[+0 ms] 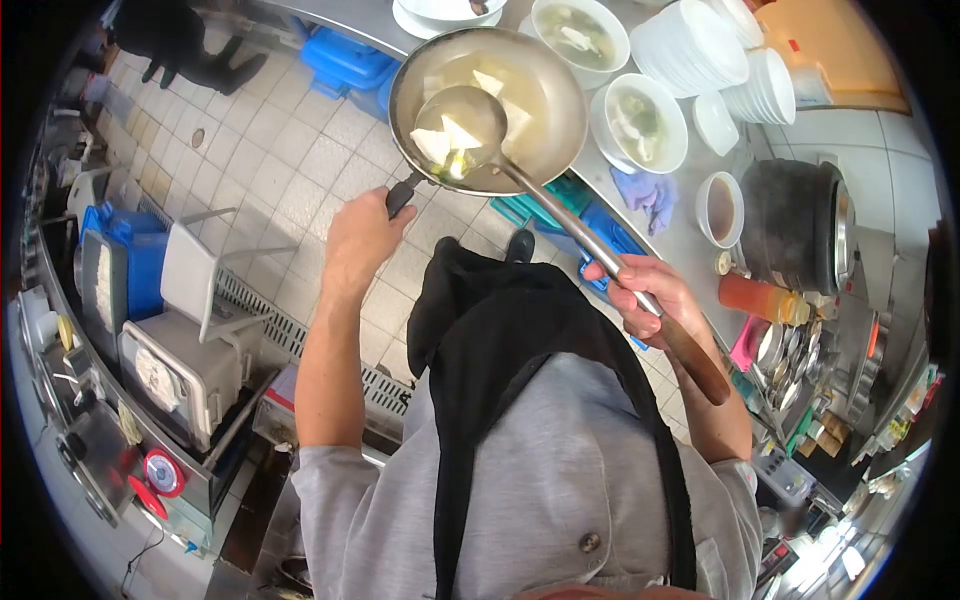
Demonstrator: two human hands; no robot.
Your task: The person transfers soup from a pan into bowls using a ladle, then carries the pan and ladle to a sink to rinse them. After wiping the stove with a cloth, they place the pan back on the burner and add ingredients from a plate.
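My left hand is closed around the black handle of a frying pan, which hangs in the air by the counter edge. Cloudy broth with white tofu-like pieces lies in the pan. My right hand grips the long metal handle of a ladle. The ladle's bowl is over the pan's left part and holds white pieces and some green in liquid. Just right of the pan, a white soup bowl holds broth with white and green pieces. Another filled bowl stands farther back.
Stacked white bowls stand at the back right. A purple cloth, a bowl of brown liquid, a black soup warmer and an orange bottle are along the right counter. Blue bins stand on the tiled floor; someone in black is upper left.
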